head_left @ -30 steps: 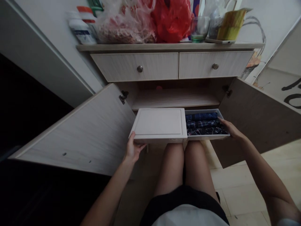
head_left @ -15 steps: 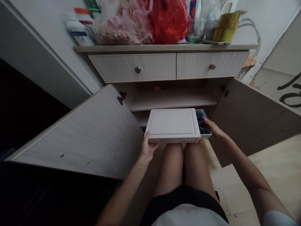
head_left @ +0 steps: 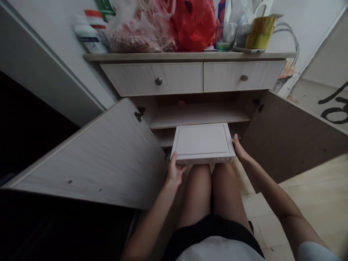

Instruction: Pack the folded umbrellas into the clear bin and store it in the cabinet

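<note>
A white storage box [head_left: 203,142] with a flat lid rests over my knees in front of the open lower cabinet [head_left: 199,115]. The box looks fully closed; nothing of its contents shows. My left hand [head_left: 174,171] grips the box's near left corner, thumb on top and fingers underneath. My right hand [head_left: 239,149] presses flat against the box's right end, fingers together and thumb up along the edge.
Both cabinet doors stand open: the left door [head_left: 103,156] swings wide toward me, the right door [head_left: 293,134] angles out. Two closed drawers [head_left: 190,77] sit above. The top holds a red bag [head_left: 194,23], a glass [head_left: 225,36] and bottles [head_left: 88,34]. Tiled floor lies to the right.
The pulled-out inner tray of dark checked cloth has slid back into the white box until it closed. My right hand pushed it leftward; my left hand and the box shifted right.
</note>
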The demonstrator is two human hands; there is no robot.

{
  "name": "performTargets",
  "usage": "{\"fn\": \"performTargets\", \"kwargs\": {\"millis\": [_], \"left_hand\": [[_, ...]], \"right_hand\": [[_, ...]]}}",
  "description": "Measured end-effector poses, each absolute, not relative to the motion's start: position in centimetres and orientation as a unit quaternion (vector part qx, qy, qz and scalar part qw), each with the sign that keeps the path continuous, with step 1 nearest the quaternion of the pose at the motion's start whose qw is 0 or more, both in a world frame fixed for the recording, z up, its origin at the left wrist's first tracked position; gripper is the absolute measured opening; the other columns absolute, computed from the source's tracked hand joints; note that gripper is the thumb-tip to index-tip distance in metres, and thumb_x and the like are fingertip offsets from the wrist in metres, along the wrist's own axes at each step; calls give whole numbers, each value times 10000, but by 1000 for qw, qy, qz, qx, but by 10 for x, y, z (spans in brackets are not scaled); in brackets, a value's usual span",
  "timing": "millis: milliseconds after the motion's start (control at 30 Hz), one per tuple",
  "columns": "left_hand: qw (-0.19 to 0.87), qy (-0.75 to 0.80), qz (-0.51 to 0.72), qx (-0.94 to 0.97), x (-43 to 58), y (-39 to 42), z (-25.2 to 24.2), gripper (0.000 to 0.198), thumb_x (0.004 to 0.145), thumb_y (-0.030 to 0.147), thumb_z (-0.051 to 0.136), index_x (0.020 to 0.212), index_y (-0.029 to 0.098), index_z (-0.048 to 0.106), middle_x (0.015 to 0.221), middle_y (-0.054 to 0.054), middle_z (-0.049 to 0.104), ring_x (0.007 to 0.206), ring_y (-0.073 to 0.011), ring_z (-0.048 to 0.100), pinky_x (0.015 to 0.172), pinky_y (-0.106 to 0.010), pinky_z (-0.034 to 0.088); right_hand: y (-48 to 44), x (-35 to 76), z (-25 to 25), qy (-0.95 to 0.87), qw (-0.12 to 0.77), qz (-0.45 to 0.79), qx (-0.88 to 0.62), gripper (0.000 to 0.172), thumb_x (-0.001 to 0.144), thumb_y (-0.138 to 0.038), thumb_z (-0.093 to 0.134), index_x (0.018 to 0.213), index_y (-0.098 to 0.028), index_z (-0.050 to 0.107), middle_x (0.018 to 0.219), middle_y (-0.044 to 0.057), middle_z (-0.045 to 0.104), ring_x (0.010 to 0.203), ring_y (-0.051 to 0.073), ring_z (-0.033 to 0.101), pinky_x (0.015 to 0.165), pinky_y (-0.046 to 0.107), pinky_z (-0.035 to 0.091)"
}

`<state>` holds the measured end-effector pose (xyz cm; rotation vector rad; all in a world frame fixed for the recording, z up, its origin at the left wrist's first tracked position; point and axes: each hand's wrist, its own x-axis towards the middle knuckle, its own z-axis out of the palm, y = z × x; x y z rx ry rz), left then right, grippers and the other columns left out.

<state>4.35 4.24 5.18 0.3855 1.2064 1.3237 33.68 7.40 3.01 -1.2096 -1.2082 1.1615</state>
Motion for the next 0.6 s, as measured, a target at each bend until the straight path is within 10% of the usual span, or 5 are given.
{"fn": "performTargets", "kwargs": {"millis": [200, 600], "left_hand": [[593, 523, 580, 196, 38, 50, 48, 334, 893, 427, 626, 1180, 259, 658, 1299, -84, 664, 1133, -245, 652, 847, -349, 588], [310, 601, 476, 562, 38, 167, 73, 362, 909, 484, 628, 991, 140, 706, 1061, -162, 743, 1134, -311, 648, 937, -334, 475]], "right_hand": [[48, 324, 33, -541, 528, 403, -515, 738, 802, -742, 624, 1361, -265, 561, 1434, 75, 582, 1367, 291, 493, 1179, 430, 363], [190, 345, 71, -445, 565, 415, -558, 292, 754, -400, 616, 969, -205, 645, 1075, 58, 729, 1099, 265, 635, 1018, 396, 486]]}}
